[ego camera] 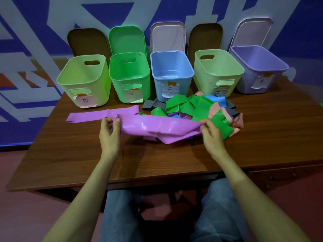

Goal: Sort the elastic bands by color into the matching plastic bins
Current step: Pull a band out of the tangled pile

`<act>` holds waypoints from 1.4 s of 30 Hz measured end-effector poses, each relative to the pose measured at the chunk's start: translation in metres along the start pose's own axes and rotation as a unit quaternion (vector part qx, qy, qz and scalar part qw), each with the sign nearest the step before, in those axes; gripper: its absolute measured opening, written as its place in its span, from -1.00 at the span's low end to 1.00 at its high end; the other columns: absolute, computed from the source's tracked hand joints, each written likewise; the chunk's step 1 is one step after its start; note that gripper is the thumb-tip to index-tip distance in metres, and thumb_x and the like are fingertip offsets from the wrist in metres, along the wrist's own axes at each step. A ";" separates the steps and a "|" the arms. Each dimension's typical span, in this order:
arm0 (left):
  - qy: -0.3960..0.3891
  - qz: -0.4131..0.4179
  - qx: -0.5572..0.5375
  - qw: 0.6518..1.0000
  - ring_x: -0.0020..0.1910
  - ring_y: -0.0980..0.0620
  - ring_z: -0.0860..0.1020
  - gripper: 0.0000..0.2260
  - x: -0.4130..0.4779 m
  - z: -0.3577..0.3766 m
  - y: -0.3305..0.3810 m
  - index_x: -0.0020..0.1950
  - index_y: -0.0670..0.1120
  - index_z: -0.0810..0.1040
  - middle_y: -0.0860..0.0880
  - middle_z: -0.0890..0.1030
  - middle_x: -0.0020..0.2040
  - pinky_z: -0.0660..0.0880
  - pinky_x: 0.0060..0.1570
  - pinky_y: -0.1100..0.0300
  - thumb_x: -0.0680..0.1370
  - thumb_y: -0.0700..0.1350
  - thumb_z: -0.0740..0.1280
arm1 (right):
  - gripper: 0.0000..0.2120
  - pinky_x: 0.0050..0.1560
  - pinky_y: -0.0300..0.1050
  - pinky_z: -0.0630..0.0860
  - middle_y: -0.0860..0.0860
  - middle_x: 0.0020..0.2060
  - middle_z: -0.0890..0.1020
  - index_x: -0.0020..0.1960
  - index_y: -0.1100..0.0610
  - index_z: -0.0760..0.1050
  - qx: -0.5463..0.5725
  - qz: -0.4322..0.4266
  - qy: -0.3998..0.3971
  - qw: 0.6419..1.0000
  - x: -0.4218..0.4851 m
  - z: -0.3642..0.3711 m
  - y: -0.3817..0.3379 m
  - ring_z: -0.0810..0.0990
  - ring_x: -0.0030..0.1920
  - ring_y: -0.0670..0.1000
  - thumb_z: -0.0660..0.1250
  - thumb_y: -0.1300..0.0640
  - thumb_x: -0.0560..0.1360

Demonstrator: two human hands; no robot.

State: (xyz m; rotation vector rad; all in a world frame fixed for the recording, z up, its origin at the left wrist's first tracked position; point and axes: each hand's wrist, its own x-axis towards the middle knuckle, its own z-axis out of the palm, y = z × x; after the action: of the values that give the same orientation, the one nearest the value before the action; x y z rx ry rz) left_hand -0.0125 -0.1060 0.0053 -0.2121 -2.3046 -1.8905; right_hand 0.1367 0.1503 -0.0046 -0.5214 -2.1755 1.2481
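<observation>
A wide purple elastic band [157, 126] stretches across the table between my hands. My left hand [110, 135] grips its left fold. Its right end is pinched by my right hand [212, 137]. A tail of the same purple band [103, 114] lies flat toward the left. Behind it sits a pile of green [178, 103], blue [212, 99], pink [215, 109] and grey [150, 103] bands. Along the back stand five bins: light green [83, 79], green [130, 74], blue [172, 70], pale green [218, 70] and purple [258, 67].
The brown wooden table [157, 158] ends at a front edge just above my knees. Bin lids, such as the green lid [126, 39], lean upright against the blue and white wall behind the bins. Paper labels hang on the bin fronts.
</observation>
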 end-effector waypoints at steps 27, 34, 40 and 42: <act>0.040 0.032 0.005 0.999 -0.04 0.15 0.50 -0.75 -0.005 -0.039 -0.009 0.21 -0.11 0.48 0.02 0.55 0.02 0.48 0.03 0.29 0.55 -0.11 0.33 | -0.78 -0.10 -0.34 0.28 0.10 -0.14 0.52 0.02 0.33 0.50 -0.110 -0.153 0.081 0.979 -0.009 0.030 -0.019 0.38 -0.13 -0.14 0.17 0.20 0.56; 0.125 -0.011 0.044 0.991 -0.21 0.09 0.39 -0.71 0.039 -0.099 -0.022 -0.14 -0.15 0.45 -0.02 0.45 -0.22 0.34 -0.16 0.15 0.61 0.05 0.20 | -0.78 -0.09 -0.26 0.33 0.20 -0.10 0.61 0.06 0.32 0.52 -0.068 -0.146 0.004 0.987 0.030 0.107 -0.060 0.49 -0.11 -0.01 0.24 0.18 0.55; 0.020 -0.138 0.039 0.989 -0.23 0.12 0.51 -0.76 0.076 -0.138 -0.034 0.09 -0.18 0.62 -0.15 0.56 -0.03 0.39 -0.42 0.47 0.45 -0.13 0.45 | -0.89 -0.11 -0.24 0.34 0.08 -0.17 0.42 -0.02 0.16 0.63 -0.098 -0.120 -0.058 0.986 0.061 0.143 -0.068 0.41 -0.15 -0.02 0.38 0.19 0.47; -0.025 -0.160 0.017 0.987 -0.47 0.22 0.49 -0.79 0.082 -0.144 -0.032 0.04 -0.18 0.63 -0.11 0.61 -0.20 0.36 -0.53 0.42 0.41 -0.24 0.46 | -0.90 -0.26 -0.20 0.33 0.07 -0.32 0.45 -0.02 0.09 0.62 -0.068 -0.060 -0.085 0.992 0.067 0.144 -0.071 0.37 -0.32 -0.05 0.36 0.18 0.48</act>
State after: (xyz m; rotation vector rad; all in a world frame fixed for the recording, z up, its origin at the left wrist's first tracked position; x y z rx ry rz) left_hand -0.0956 -0.2521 0.0195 0.1260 -2.5287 -2.0035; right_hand -0.0112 0.0620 0.0186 -0.3419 -2.4086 1.1221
